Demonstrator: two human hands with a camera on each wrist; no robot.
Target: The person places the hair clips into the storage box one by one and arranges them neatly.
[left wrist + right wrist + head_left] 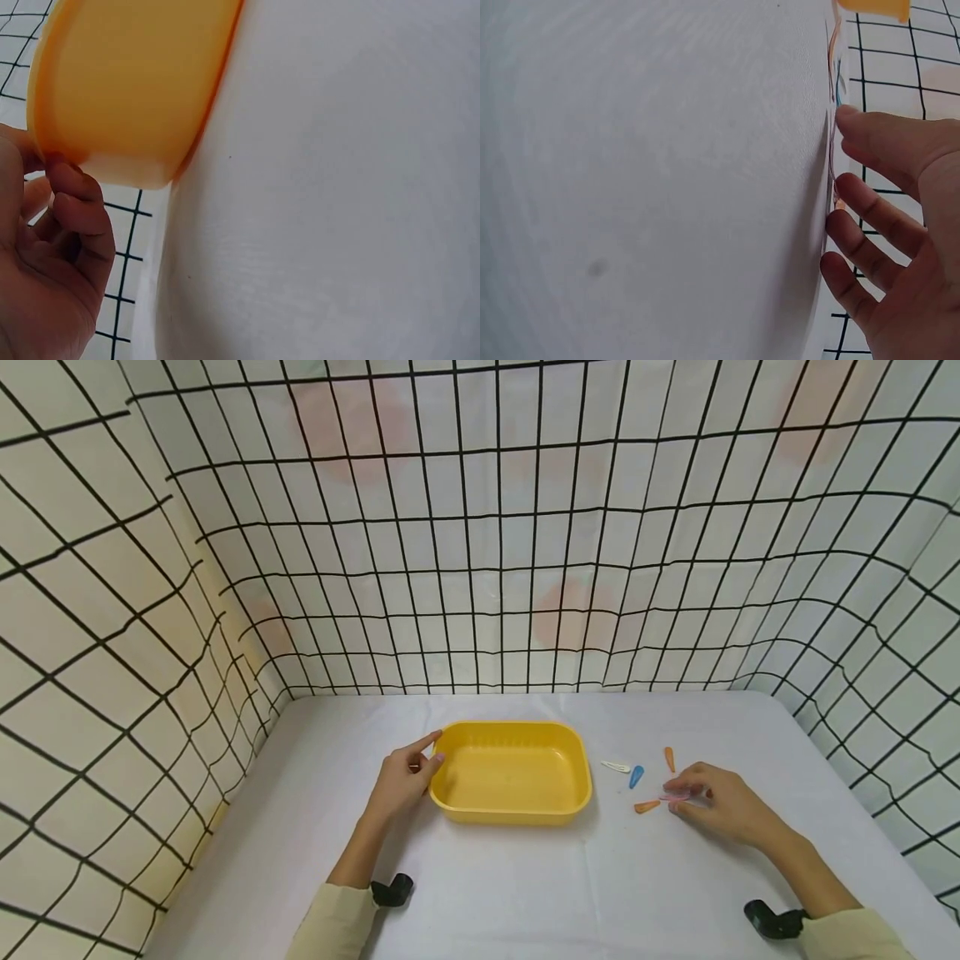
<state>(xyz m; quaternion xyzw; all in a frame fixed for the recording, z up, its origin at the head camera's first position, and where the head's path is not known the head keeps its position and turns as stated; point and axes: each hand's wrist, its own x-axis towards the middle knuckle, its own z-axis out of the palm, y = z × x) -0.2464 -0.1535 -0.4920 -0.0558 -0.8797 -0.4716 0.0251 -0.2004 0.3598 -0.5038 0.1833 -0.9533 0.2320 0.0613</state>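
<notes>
Blue clip [637,777] and white clip [616,767] between yellow tray [512,817] and right fingers [686,775]

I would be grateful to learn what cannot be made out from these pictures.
Head view: the right hand partly covers the pink piece; whether it is pinched is unclear.
Left wrist view: the top edge cuts off the yellow tray, and its own wall hides its inside.
Left wrist view: the left edge cuts off part of the left hand.
Right wrist view: edge-on, the blue clip is too thin to show its shape.
</notes>
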